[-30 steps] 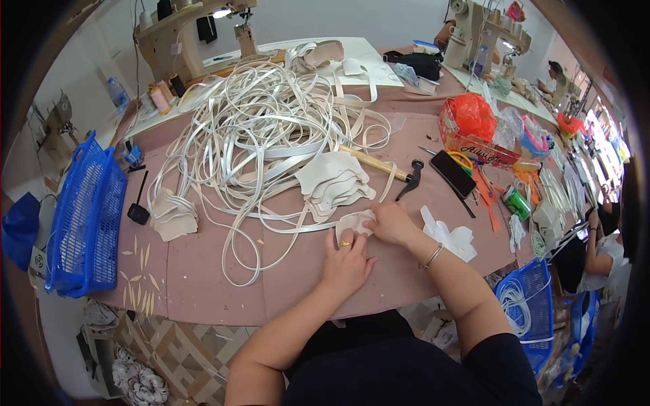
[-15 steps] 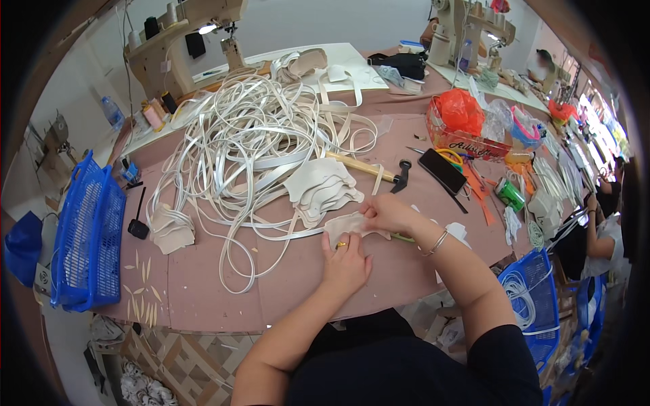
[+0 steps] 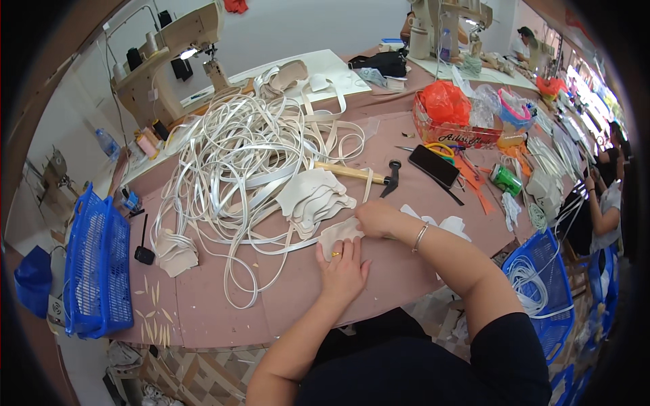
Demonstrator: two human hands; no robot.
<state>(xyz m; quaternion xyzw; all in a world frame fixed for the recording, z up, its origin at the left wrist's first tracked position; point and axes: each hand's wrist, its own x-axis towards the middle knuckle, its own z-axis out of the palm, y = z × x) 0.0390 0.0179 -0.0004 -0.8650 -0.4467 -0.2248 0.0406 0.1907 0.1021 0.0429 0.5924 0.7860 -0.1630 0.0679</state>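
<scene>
Left hand [image 3: 343, 269] lies flat, palm down, fingers [image 3: 338, 245] stretched and only slightly spread, pressing the near edge of a cream leather piece [image 3: 340, 231] to the table [image 3: 284, 298]; a ring shows on one finger. Right hand [image 3: 376, 218] sits at 2 o'clock from the left one, curled loosely over the far right edge of the same piece, fingers bent down onto it; whether they pinch it or just press, cannot tell. Bracelet on that wrist. The piece rests just below centre of the view, touching both hands. At 11 o'clock from it, just beside, a fanned stack of like cream pieces [image 3: 313, 196]. Beyond that, from 10 to 12 o'clock, a big tangle of white straps [image 3: 237, 155] spreads over the table. At 1 o'clock, a hammer [image 3: 355, 174], wooden handle, dark head pointing right. Farther at 2 o'clock a black phone [image 3: 434, 166], yellow-handled scissors [image 3: 440, 149], and a red box [image 3: 450, 128] with an orange bag in it. White cut scraps [image 3: 447, 224] lie just right of the right forearm. Small second stack of cream pieces [image 3: 177, 254] at 9 o'clock, well apart. Blue basket [image 3: 98, 267] at the table's left edge; another blue basket [image 3: 542, 271] at 3 o'clock, low. Sewing machine [image 3: 166, 61] at far 11 o'clock. Another person [image 3: 606, 203] sits at the far right rim.
</scene>
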